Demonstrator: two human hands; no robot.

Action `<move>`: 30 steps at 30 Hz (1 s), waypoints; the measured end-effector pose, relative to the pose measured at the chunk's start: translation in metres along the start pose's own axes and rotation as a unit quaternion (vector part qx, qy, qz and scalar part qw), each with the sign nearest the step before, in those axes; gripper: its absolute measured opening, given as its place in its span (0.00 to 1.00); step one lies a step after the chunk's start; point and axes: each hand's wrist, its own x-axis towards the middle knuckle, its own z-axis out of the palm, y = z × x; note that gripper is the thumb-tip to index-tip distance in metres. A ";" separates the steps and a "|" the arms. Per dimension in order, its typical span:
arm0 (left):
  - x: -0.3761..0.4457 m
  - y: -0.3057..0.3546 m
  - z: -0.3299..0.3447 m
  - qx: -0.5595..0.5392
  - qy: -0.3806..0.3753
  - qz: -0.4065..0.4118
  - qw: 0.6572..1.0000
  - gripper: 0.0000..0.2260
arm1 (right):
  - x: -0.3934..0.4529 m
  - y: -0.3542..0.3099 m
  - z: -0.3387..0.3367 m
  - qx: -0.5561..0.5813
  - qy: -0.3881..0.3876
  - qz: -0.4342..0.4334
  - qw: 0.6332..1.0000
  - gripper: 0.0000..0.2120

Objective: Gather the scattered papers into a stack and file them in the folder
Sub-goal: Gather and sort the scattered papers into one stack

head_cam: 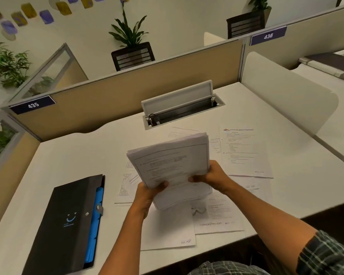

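Observation:
A thick stack of printed papers (173,163) stands tilted, its lower edge resting on the sheets below. My left hand (149,195) grips its lower left edge, thumb on the front page. My right hand (211,177) grips its right side. Several loose sheets lie on the white desk (68,155) around it: one at the right (244,153), one near the front edge (216,219), a blank one (167,229), others behind and left of the stack. A black folder (66,225) with blue inner pockets lies closed at the left front.
An open cable hatch (179,106) sits in the desk behind the papers. A tan partition (111,104) runs along the back, a white divider (286,102) on the right. Plants and chairs stand beyond.

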 end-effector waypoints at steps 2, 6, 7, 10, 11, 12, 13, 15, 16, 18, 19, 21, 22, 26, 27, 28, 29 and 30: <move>0.000 -0.005 0.001 0.007 0.006 -0.010 1.000 0.27 | 0.000 0.004 0.000 -0.006 -0.017 0.006 1.000 0.20; 0.006 0.004 0.005 -0.007 0.039 -0.020 0.999 0.20 | 0.005 0.001 -0.017 -0.106 -0.039 0.018 0.993 0.27; 0.007 0.007 0.006 -0.021 0.050 -0.025 0.998 0.19 | 0.009 0.002 -0.024 -0.161 -0.016 0.020 0.987 0.28; 0.010 0.009 0.005 -0.044 0.082 -0.037 0.995 0.16 | 0.015 0.008 -0.052 -0.358 0.139 0.094 0.918 0.31; 0.011 0.007 0.003 -0.047 0.093 -0.040 0.994 0.13 | 0.015 0.013 -0.061 -0.426 0.161 0.130 0.881 0.34; 0.011 0.005 0.002 -0.049 0.102 -0.044 0.993 0.11 | 0.014 0.018 -0.070 -0.485 0.156 0.166 0.844 0.39; 0.011 0.002 0.000 -0.051 0.109 -0.048 0.992 0.11 | 0.013 0.025 -0.077 -0.526 0.140 0.196 0.816 0.43; 0.010 -0.003 -0.004 -0.052 0.121 -0.054 0.990 0.13 | 0.012 0.034 -0.087 -0.571 0.127 0.220 0.781 0.46; 0.009 -0.006 -0.006 -0.053 0.125 -0.057 0.989 0.14 | 0.012 0.037 -0.090 -0.591 0.126 0.214 0.767 0.45; 0.008 -0.011 -0.010 -0.058 0.132 -0.060 0.988 0.13 | 0.013 0.041 -0.092 -0.641 0.115 0.181 0.737 0.39; 0.007 -0.013 -0.011 -0.063 0.135 -0.061 0.987 0.14 | 0.013 0.043 -0.091 -0.660 0.109 0.164 0.725 0.35; 0.005 -0.016 -0.014 -0.073 0.144 -0.068 0.985 0.19 | 0.012 0.045 -0.088 -0.676 0.105 0.147 0.714 0.28; 0.003 -0.017 -0.015 -0.077 0.148 -0.071 0.983 0.21 | 0.012 0.046 -0.087 -0.677 0.102 0.146 0.714 0.28; 0.002 -0.021 -0.020 -0.083 0.150 -0.077 0.982 0.25 | 0.010 0.043 -0.089 -0.647 0.084 0.163 0.740 0.42; 0.002 -0.022 -0.021 -0.084 0.150 -0.080 0.982 0.25 | 0.009 0.044 -0.089 -0.651 0.081 0.157 0.738 0.43; 0.001 -0.023 -0.022 -0.086 0.148 -0.084 0.982 0.25 | 0.008 0.045 -0.088 -0.664 0.078 0.148 0.729 0.42; 0.001 -0.023 -0.023 -0.087 0.146 -0.087 0.982 0.26 | 0.006 0.046 -0.087 -0.681 0.076 0.141 0.715 0.39; 0.000 -0.024 -0.024 -0.089 0.143 -0.090 0.982 0.26 | 0.005 0.048 -0.085 -0.695 0.073 0.137 0.702 0.36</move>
